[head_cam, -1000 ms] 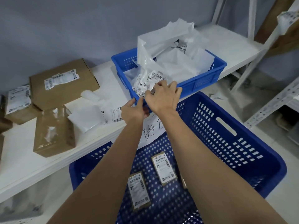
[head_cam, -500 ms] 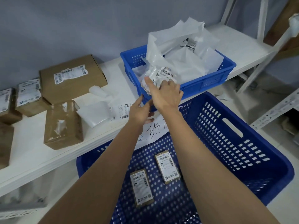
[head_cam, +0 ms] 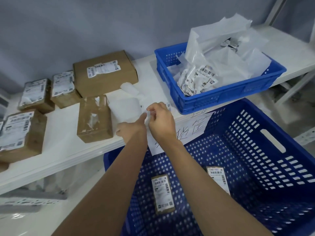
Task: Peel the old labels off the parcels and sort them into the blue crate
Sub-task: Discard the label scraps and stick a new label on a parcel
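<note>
Five brown parcels (head_cam: 94, 119) on the white shelf (head_cam: 64, 147), two more down in the big blue crate (head_cam: 255, 167), near right. One small blue bin (head_cam: 221, 97) far right holds crumpled peeled labels (head_cam: 197, 79). Both arms reach forward; right hand (head_cam: 162, 123) pinches a white label sheet (head_cam: 126, 111), left hand (head_cam: 127, 130) beside it, grip unclear

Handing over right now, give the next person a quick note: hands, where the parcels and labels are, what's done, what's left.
Hands: right hand and left hand meet over the shelf edge, pinching a small white scrap; exactly what it is can't be told.
Done: two labelled parcels lie in the large blue crate. Crumpled peeled labels sit in the small blue bin.
Left: the taped box shows no label; four boxes on the shelf keep theirs.
</note>
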The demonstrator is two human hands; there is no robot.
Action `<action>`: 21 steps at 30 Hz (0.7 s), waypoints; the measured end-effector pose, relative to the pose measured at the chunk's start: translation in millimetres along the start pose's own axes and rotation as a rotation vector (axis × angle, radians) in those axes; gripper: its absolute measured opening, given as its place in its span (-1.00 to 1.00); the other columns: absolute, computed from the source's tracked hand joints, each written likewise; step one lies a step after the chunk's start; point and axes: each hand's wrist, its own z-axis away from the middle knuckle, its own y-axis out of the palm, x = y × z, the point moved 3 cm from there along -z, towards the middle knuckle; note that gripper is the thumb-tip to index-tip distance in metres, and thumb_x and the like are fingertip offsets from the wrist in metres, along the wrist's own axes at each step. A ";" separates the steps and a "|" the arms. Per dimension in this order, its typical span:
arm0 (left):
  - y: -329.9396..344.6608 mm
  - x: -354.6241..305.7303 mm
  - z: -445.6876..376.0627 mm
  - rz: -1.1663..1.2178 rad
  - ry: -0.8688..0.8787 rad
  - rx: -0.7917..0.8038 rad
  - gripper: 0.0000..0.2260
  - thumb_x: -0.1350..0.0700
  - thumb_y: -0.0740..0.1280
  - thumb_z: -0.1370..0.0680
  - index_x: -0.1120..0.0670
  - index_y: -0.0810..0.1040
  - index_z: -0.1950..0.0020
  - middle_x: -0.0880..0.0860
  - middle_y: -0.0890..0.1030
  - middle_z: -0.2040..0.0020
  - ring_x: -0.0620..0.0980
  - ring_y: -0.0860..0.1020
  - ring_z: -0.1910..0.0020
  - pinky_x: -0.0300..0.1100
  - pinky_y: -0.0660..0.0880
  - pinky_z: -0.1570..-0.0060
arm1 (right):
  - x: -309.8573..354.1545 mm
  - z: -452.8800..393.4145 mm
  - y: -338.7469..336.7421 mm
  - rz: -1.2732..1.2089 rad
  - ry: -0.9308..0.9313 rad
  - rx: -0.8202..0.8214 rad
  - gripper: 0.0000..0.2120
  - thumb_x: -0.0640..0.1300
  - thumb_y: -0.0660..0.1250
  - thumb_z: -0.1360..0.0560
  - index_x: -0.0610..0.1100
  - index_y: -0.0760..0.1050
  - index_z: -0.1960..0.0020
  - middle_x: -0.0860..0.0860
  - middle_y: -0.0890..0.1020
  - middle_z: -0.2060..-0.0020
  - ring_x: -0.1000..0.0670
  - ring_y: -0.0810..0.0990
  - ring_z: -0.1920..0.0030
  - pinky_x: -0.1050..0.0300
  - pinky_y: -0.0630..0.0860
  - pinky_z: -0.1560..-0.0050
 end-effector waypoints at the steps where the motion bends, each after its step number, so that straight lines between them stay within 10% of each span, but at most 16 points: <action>1: -2.0 -0.9 -3.7 -0.011 0.031 0.019 -0.20 -0.19 0.58 -0.28 0.13 0.40 -0.38 0.12 0.53 -0.25 0.10 0.62 0.06 0.01 0.60 0.05 | -1.9 -0.8 5.2 0.030 0.022 0.041 -0.65 -0.42 0.17 -0.46 -0.20 0.52 -0.16 -0.07 0.52 -0.13 -0.09 0.53 -0.11 -0.07 0.48 -0.10; 7: -7.1 -1.7 -24.2 -0.012 0.146 0.122 -0.56 -0.01 0.51 -0.45 -0.04 0.54 -0.31 0.04 0.59 -0.24 0.02 0.60 0.06 -0.15 0.50 0.03 | -6.0 6.2 27.2 0.006 0.087 0.166 -0.41 -0.45 0.12 -0.42 -0.05 0.41 -0.37 -0.02 0.62 -0.16 -0.05 0.36 -0.34 -0.01 0.22 -0.37; 13: -12.3 -5.5 -27.5 -0.049 0.211 0.069 -0.75 0.09 0.38 -0.56 0.17 0.58 -0.18 0.07 0.61 -0.01 0.12 0.61 -0.05 -0.15 0.47 0.05 | -8.9 7.0 40.6 -0.174 0.143 0.088 -0.45 -0.46 0.11 -0.34 -0.09 0.46 -0.25 0.04 0.69 0.03 -0.03 0.54 -0.15 -0.09 0.37 -0.28; 21: -20.7 -7.7 -26.3 0.077 0.222 0.014 -0.87 0.06 0.26 -0.62 0.12 0.42 0.02 -0.06 0.46 0.24 0.05 0.51 0.10 -0.16 0.42 0.03 | -8.5 3.1 47.1 -0.225 0.203 -0.018 -0.89 -0.19 0.33 -0.51 -0.10 0.57 -0.02 0.01 0.54 -0.04 -0.02 0.56 -0.07 -0.05 0.45 -0.20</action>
